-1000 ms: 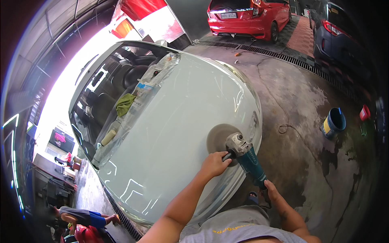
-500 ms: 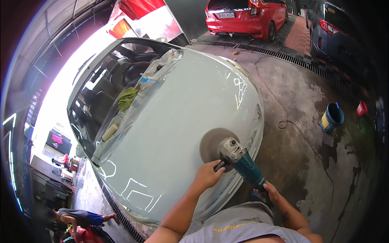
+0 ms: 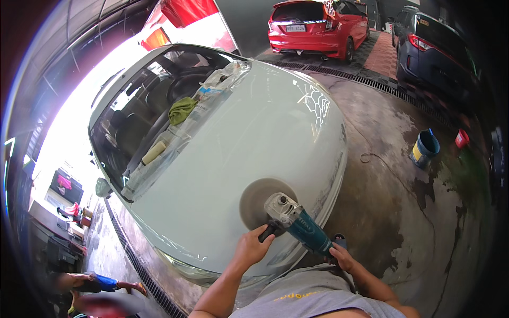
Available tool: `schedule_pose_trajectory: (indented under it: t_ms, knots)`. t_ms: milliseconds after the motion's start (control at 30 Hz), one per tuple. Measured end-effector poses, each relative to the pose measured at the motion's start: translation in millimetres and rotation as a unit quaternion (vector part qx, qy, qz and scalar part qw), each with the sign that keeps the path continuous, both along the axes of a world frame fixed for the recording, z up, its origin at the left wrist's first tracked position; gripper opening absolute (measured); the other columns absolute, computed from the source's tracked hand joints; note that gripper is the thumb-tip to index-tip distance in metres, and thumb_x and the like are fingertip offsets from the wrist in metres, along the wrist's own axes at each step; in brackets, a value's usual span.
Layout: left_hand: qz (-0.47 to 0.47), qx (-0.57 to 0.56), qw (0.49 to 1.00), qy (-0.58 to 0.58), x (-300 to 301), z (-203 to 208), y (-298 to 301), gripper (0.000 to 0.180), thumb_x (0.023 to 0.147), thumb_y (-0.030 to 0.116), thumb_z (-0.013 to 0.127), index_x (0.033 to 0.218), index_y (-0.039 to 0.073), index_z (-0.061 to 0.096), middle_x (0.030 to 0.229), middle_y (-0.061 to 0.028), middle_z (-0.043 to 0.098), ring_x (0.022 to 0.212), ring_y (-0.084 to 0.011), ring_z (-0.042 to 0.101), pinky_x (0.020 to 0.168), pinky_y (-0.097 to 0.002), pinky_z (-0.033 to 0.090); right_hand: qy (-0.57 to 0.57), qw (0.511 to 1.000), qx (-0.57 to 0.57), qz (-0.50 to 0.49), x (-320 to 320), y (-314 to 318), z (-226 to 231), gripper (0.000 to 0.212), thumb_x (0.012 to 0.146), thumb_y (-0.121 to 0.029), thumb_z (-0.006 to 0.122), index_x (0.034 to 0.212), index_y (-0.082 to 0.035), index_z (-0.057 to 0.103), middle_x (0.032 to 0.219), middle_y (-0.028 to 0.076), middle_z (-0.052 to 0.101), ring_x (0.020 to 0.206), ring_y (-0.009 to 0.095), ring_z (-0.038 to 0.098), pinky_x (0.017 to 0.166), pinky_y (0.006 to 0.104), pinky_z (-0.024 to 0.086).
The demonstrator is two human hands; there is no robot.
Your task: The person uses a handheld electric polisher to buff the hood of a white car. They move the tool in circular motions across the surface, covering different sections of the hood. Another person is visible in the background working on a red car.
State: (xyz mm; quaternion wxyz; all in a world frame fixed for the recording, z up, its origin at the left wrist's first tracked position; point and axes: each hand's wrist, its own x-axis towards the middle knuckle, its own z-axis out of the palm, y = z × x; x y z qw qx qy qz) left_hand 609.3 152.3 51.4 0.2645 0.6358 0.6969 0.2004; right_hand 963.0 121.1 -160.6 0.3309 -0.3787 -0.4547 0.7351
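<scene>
A teal angle polisher (image 3: 312, 232) with a silver head rests on the pale hood (image 3: 212, 172) of a car. Its round grey pad (image 3: 250, 205) lies against the paint near the hood's front edge and looks smeared, as if spinning. My left hand (image 3: 251, 248) is closed around the black side handle. At the tool's rear end, my right hand (image 3: 343, 258) grips the teal body. Clear plastic sheeting (image 3: 183, 139) runs along the windshield base, with a green cloth (image 3: 182, 110) and a cream-coloured bottle (image 3: 154, 152) on it.
A cord (image 3: 393, 168) trails over the wet concrete floor at right. Beyond it stand a blue bucket (image 3: 427, 151) and a small red container (image 3: 462, 139). A red car (image 3: 310, 40) and a dark car (image 3: 432, 58) are parked behind a drain grate (image 3: 366, 80). Another person (image 3: 106, 282) is at lower left.
The polisher, with both hands on it, has moved left across the hood. My view has shifted slightly, and the other person at lower left has changed posture.
</scene>
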Motion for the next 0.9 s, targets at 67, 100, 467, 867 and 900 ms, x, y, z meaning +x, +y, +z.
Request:
schedule_pose_trajectory:
  t_ms: [67, 100, 467, 867, 900]
  knots:
    - [-0.007, -0.003, 1.000, 0.002, 0, 2, -2, 0.053, 0.096, 0.038, 0.075, 0.137, 0.004, 0.071, 0.123, -0.0246, 0.075, 0.114, -0.0435, 0.072, 0.100, -0.0462, 0.056, 0.004, 1.000, -0.004, -0.010, -5, -6, 3, 0.047, 0.110, -0.046, 0.052, 0.130, -0.004, 0.061, 0.098, 0.006, 0.067, 0.080, 0.011, 0.062, 0.072, 0.0277, 0.051]
    - [-0.010, -0.011, 1.000, 0.001, 4, 5, 1, 0.053, 0.096, 0.037, 0.075, 0.137, 0.004, 0.071, 0.123, -0.0248, 0.075, 0.114, -0.0436, 0.072, 0.100, -0.0462, 0.056, 0.004, 1.000, -0.003, -0.018, -4, -9, 4, 0.048, 0.110, -0.046, 0.052, 0.131, -0.004, 0.061, 0.098, 0.006, 0.067, 0.080, 0.011, 0.062, 0.072, 0.0276, 0.051]
    - [-0.070, -0.029, 0.997, 0.014, 72, 4, 80, 0.051, 0.096, 0.031, 0.075, 0.137, -0.001, 0.070, 0.128, -0.0242, 0.075, 0.120, -0.0377, 0.073, 0.104, -0.0409, 0.054, -0.016, 0.998, 0.001, -0.067, 51, 31, -4, 0.055, 0.110, -0.050, 0.049, 0.139, -0.004, 0.060, 0.103, 0.003, 0.065, 0.089, 0.011, 0.062, 0.076, 0.0283, 0.052]
    - [-0.100, -0.054, 0.991, 0.069, 181, 4, 217, 0.049, 0.097, 0.035, 0.071, 0.137, 0.007, 0.072, 0.123, -0.0213, 0.076, 0.109, -0.0396, 0.074, 0.097, -0.0451, 0.056, 0.029, 0.995, -0.062, -0.067, 132, 140, -15, 0.065, 0.108, -0.068, 0.048, 0.123, -0.006, 0.063, 0.090, 0.005, 0.066, 0.077, 0.014, 0.063, 0.070, 0.0305, 0.052]
    - [-0.096, -0.060, 0.991, 0.067, 189, 4, 225, 0.049, 0.097, 0.035, 0.071, 0.137, 0.007, 0.072, 0.123, -0.0213, 0.076, 0.109, -0.0395, 0.074, 0.097, -0.0450, 0.056, 0.037, 0.994, -0.068, -0.071, 138, 148, -16, 0.066, 0.107, -0.069, 0.047, 0.122, -0.006, 0.063, 0.090, 0.005, 0.066, 0.076, 0.014, 0.063, 0.069, 0.0308, 0.052]
